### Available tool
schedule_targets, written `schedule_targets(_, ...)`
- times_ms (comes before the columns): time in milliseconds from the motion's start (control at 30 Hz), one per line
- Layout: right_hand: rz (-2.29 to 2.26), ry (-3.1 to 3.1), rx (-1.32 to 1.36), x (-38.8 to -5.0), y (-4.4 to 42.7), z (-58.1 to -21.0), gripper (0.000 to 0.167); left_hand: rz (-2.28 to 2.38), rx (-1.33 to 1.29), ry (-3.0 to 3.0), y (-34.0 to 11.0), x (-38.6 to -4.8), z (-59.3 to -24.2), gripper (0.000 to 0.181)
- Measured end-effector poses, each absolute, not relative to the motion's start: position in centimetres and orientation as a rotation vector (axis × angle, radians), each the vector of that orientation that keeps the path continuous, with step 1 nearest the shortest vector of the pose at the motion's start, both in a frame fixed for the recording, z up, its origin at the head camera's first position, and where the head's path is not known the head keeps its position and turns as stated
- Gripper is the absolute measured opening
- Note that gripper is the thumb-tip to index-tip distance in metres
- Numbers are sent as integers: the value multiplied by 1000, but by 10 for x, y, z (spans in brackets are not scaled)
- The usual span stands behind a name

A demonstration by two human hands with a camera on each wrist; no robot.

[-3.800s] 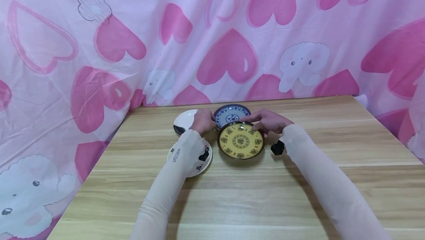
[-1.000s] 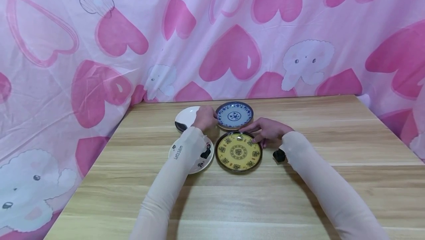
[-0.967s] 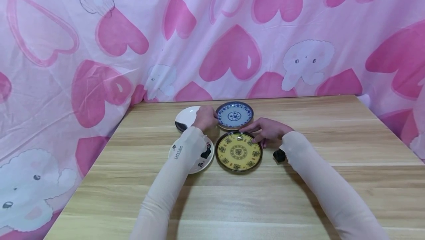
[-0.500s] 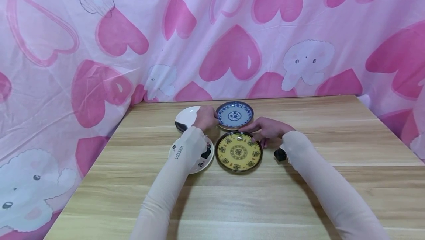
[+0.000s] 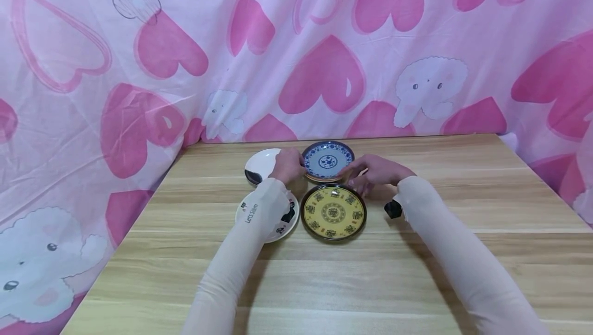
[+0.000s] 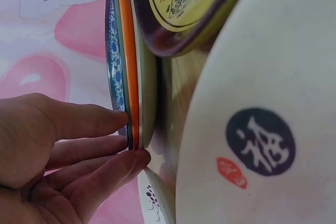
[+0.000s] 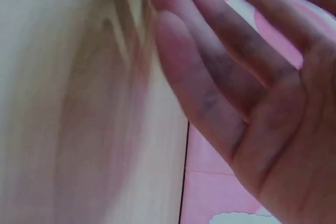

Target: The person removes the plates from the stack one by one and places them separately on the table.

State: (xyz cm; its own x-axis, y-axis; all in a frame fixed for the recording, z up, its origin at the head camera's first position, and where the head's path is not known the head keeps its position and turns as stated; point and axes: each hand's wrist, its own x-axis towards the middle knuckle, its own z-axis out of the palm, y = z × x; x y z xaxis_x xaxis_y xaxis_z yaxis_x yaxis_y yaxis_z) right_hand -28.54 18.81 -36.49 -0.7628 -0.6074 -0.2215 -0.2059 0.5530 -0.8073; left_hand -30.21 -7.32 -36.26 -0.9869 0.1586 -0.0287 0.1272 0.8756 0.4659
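My left hand (image 5: 288,164) holds the left edge of a small stack of plates at the back of the table. On top lies a blue-and-white patterned plate (image 5: 328,161); the left wrist view shows an orange plate (image 6: 129,66) and a pale plate (image 6: 148,77) under it, pinched together at the rim. At the stack's front right edge is my right hand (image 5: 377,170), fingers extended; contact with the rim cannot be told. In front of the stack, a yellow plate (image 5: 332,214) with a dark rim rests flat, with neither hand holding it.
A white plate with a black patch (image 5: 261,162) lies left of the stack, partly behind the left hand. Nearer, a white plate with dark drawings (image 5: 285,226) sits under the left forearm. A black device (image 5: 393,209) is at the right wrist. A pink heart-print curtain (image 5: 319,75) hangs behind the table.
The yellow plate, earlier held higher and overlapping the blue plate, was lowered to the front. My right hand has since left its rim and shifted up to the stack's edge. Left hand stays put.
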Motion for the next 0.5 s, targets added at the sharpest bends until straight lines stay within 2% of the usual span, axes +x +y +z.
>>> schedule_targets(300, -1253, 2685, -420, -301, 178, -363, 31, 710, 229, 2995, -72, -301, -364, 15)
schedule_targets(500, -1336, 2744, -234, -309, 170, -372, 42, 708, 236, 2997, -72, -301, -363, 14)
